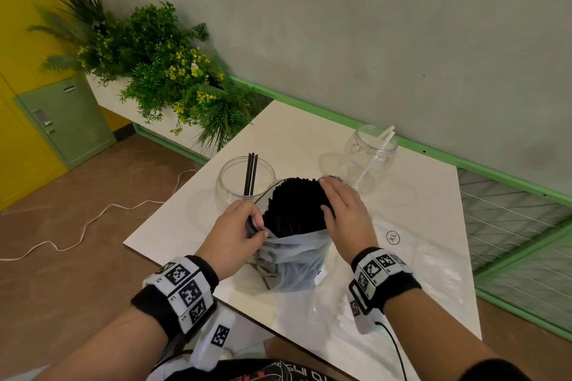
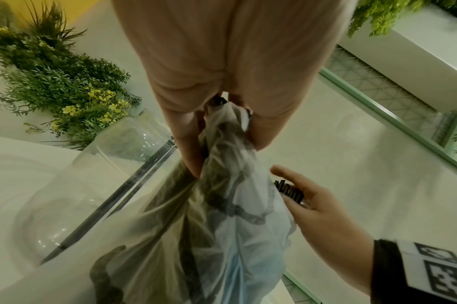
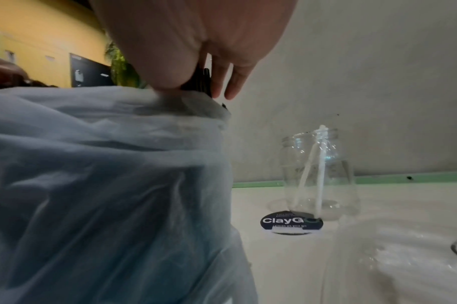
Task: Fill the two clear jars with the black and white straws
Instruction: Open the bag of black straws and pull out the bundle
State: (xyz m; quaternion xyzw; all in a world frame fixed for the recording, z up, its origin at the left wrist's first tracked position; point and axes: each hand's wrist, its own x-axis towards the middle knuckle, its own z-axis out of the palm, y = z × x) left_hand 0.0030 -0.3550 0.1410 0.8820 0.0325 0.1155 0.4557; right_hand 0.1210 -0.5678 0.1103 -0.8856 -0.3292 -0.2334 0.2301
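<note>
- Standing near the table's (image 1: 418, 257) middle, the bag (image 1: 294, 260) of black straws (image 1: 294, 207) looks light, thin and slippery; it is best held at its rim.
- The left hand (image 1: 235, 232) pinches that rim; the right hand (image 1: 343, 210) curls round the stiff bundle's top.
- Farther off, the left jar (image 1: 229, 182) holds three black straws, the right jar (image 1: 371, 158) white ones (image 1: 379, 151).

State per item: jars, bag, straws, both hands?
left jar: upright, open, a few black straws inside
right jar: upright, open, two white straws inside
bag: upright on table, mouth open
black bundle: standing in bag, tips exposed
left hand: pinching bag rim
right hand: grip on bundle top
</note>
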